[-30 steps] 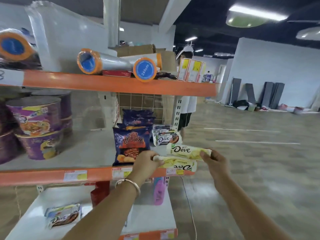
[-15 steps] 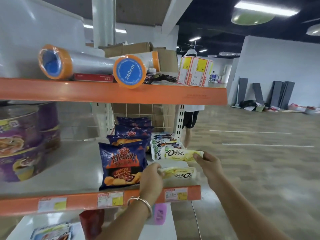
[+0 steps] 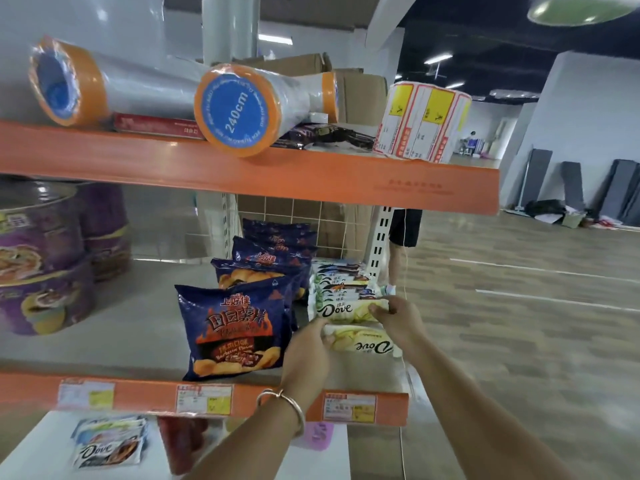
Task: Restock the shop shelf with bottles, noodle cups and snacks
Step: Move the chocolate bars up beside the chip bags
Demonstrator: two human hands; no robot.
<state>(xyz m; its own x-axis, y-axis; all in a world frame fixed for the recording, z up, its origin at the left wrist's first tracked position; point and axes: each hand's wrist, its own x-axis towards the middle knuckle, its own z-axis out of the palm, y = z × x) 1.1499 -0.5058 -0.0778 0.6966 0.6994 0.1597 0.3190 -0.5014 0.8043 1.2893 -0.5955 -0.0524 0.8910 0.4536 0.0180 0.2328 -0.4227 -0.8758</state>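
On the middle shelf, two yellow-white Dove snack packs sit at the right end. My left hand grips the front Dove pack, which lies upside down near the shelf edge. Just behind it, my right hand pinches the right end of a second Dove pack. More Dove packs are lined up behind these. A row of dark blue chip bags stands to the left of my hands. Purple noodle cups are stacked at the far left.
The top shelf holds film rolls, cardboard and a roll of price labels. The lower shelf carries Dove packs and a red bag. A person's legs show behind the rack; open floor lies to the right.
The view has moved closer to the shelf. Both hands have pushed the two Dove packs further onto the shelf, toward the row behind, and my right hand has moved left along its pack.
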